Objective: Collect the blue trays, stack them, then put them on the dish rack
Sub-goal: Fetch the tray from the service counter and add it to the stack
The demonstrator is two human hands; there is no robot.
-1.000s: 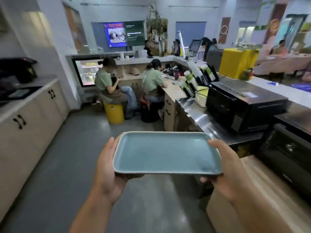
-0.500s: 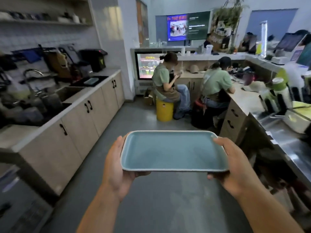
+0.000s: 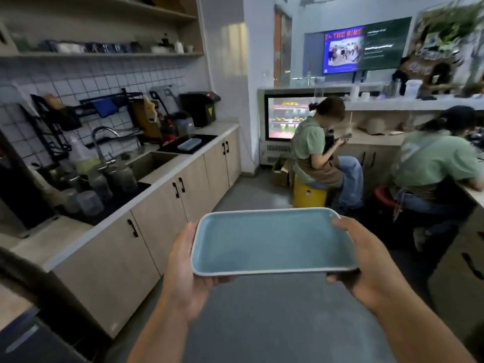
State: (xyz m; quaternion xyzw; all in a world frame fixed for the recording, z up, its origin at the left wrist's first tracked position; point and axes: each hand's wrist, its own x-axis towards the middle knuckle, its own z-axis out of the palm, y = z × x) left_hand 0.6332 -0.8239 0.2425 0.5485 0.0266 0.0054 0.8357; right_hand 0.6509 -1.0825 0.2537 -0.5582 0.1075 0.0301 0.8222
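I hold a blue rectangular tray [image 3: 272, 242] level in front of me, over the grey floor. My left hand [image 3: 183, 263] grips its left short edge and my right hand [image 3: 364, 260] grips its right short edge, thumbs on the rim. Whether more than one tray is stacked there I cannot tell. Another pale blue tray [image 3: 189, 144] lies on a black mat on the left counter, beyond the sink. A black wire dish rack [image 3: 86, 108] hangs on the tiled wall above the sink.
The counter with cabinets [image 3: 167, 203] runs along the left, with a sink [image 3: 148, 163], faucet, bottles and jars. Two people sit ahead on the right, one on a yellow stool [image 3: 309, 196]. A lit display fridge [image 3: 282, 119] stands behind them. The grey floor aisle runs between.
The view has swung left: the right counter with its black appliances has left the frame, and the left counter, sink and wall rack have come in. The tray stays held in both hands.
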